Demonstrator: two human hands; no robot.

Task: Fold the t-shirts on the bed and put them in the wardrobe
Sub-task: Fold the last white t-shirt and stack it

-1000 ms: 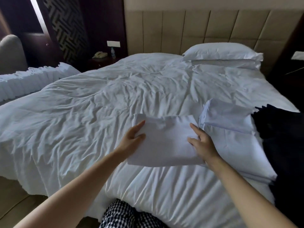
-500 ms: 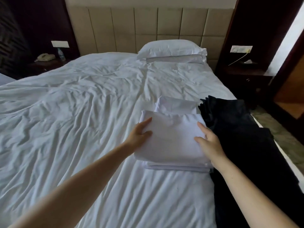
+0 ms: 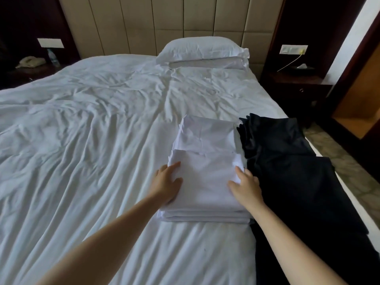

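A folded white t-shirt (image 3: 205, 179) lies on top of a stack of folded white t-shirts (image 3: 205, 218) on the bed (image 3: 92, 140), towards its right side. My left hand (image 3: 167, 182) grips the top shirt's left edge, thumb on top and other fingers hidden beneath. My right hand (image 3: 245, 186) holds the right edge the same way. Another folded white garment (image 3: 207, 132) lies just behind the stack, touching it.
Black garments (image 3: 287, 161) are spread along the bed's right edge, right beside the stack. Two pillows (image 3: 203, 50) lie at the padded headboard. Dark nightstands (image 3: 296, 83) flank the bed. A wooden opening (image 3: 357, 103) shows at far right.
Both hands carried the folded white t-shirt to the right and set it on the stack of white shirts. My view swung right with it.
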